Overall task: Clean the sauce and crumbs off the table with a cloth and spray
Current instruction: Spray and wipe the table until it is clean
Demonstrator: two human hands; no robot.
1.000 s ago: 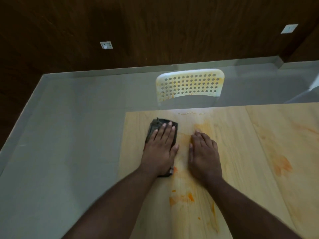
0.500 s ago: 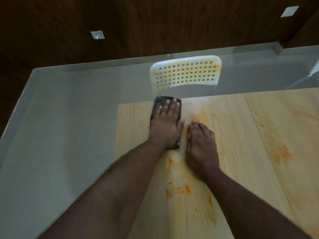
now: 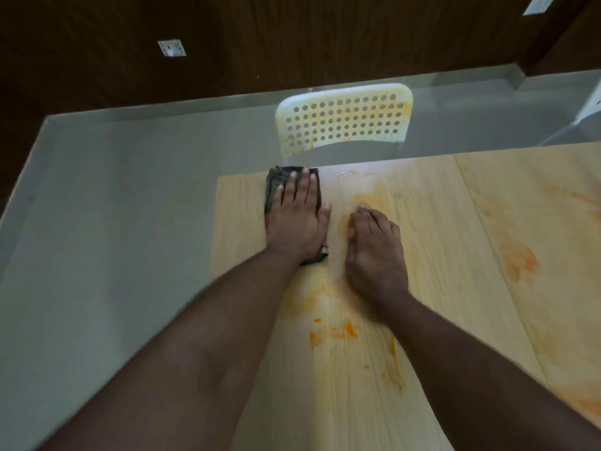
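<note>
Off to my left lay the grey floor (image 3: 113, 222), running up to a dark wood-panelled wall (image 3: 97, 43) with a pale socket plate (image 3: 171, 48) set in it.

My left hand (image 3: 297, 216) lay flat on the dark cloth (image 3: 274, 185), fingers straight and close together, palm pressing it down onto the table (image 3: 240, 216). I was not gripping it; the hand was spread open on top. The cloth sat at the far edge of the pale wooden top, near its left corner, with its far end reaching the edge and a small corner showing beneath my wrist on the near side.

Beyond the table, just past the cloth, stood a white perforated chair back (image 3: 344, 118), marked with orange stains.

A few pale crumbs (image 3: 349, 172) lay along the far edge, just right of the cloth. Below them spread a faint orange smear (image 3: 367, 198), and my right hand (image 3: 374, 249) rested on the wood there, just beside the left hand, holding nothing. Its fingers were bent a little at the knuckles, the tips touching the surface.

Nearer to me, between my forearms, were brighter orange sauce patches (image 3: 335, 332), with a thin streak (image 3: 393, 351) to their right.

Further right, well apart from my hands, another orange stain (image 3: 520, 262) marked the second board of the table.
</note>
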